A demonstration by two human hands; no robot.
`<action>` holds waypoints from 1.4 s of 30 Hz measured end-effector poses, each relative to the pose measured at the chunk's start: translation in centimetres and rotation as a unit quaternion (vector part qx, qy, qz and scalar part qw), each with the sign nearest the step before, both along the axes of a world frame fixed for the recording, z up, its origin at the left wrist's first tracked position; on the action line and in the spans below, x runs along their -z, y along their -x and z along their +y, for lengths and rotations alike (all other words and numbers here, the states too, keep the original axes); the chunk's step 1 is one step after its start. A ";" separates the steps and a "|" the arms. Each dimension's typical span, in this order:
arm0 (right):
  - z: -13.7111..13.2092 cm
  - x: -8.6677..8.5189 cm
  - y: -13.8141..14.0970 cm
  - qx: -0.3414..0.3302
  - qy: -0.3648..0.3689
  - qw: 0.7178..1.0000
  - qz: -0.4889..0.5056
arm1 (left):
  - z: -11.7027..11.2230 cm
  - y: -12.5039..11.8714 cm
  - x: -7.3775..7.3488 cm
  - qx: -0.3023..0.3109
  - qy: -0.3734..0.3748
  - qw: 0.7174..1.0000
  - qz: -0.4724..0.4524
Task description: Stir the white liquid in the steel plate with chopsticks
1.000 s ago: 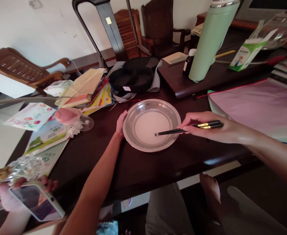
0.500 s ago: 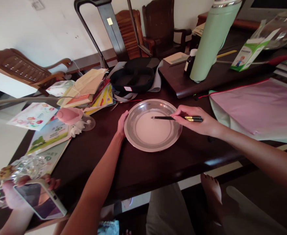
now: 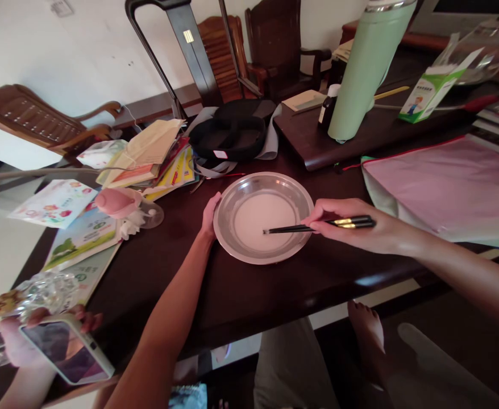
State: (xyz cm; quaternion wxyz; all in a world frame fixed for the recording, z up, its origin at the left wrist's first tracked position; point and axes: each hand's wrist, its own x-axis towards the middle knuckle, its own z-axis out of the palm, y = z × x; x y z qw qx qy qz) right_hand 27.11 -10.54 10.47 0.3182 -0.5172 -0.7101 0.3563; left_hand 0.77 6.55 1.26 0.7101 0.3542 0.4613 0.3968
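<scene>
A round metal dish (image 3: 228, 220) stands on the dark wooden table, with whitish, cloudy liquid (image 3: 264, 210) inside. My left hand (image 3: 210, 216) grips the dish's left side; its fingers are partly hidden beneath the rim. Black chopsticks with gold bands (image 3: 290, 229) lie between the closed fingers of my right hand (image 3: 371, 241), which is over the dish's right edge. Held close together, their tips point left and meet the liquid near the middle of the dish.
At lower left another person's hand (image 3: 17, 341) holds a phone (image 3: 73, 349). A black case (image 3: 228, 136) and stacked papers (image 3: 147, 150) lie behind the dish. A green thermos (image 3: 362, 74) stands on a raised board; a pink zip folder (image 3: 441, 182) is at right.
My right hand has moved right and slightly toward me, and the chopstick tips have swept from the far part of the liquid to the nearer part. My left hand stays on the dish.
</scene>
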 end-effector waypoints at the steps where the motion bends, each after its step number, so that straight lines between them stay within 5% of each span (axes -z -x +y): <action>1: 0.2 0.5 0.5 -0.002 -0.014 1.000 0.003 | 0.0 0.0 0.0 0.000 0.001 1.000 0.000; 9: 2.8 2.9 1.2 0.035 -0.115 0.993 -0.008 | 0.0 -0.1 -0.1 0.000 -0.001 1.000 -0.002; 15: 1.8 0.5 -0.7 0.062 -0.067 0.995 -0.047 | -0.1 -0.1 -0.2 0.012 0.018 1.000 -0.017; 22: -0.2 -1.1 -0.9 0.014 0.024 0.999 -0.020 | 0.0 0.0 0.1 0.003 0.000 1.000 -0.009; 27: 0.3 0.5 1.0 -0.015 0.000 1.000 0.020 | -0.1 0.0 -0.1 -0.002 -0.001 1.000 -0.006; 35: 2.8 3.4 1.7 0.036 -0.077 0.996 0.010 | 0.0 -0.1 -0.1 0.000 0.003 1.000 -0.004; 42: 1.6 0.1 -1.7 0.068 -0.040 0.995 -0.055 | -0.1 -0.2 -0.2 0.013 0.007 1.000 -0.021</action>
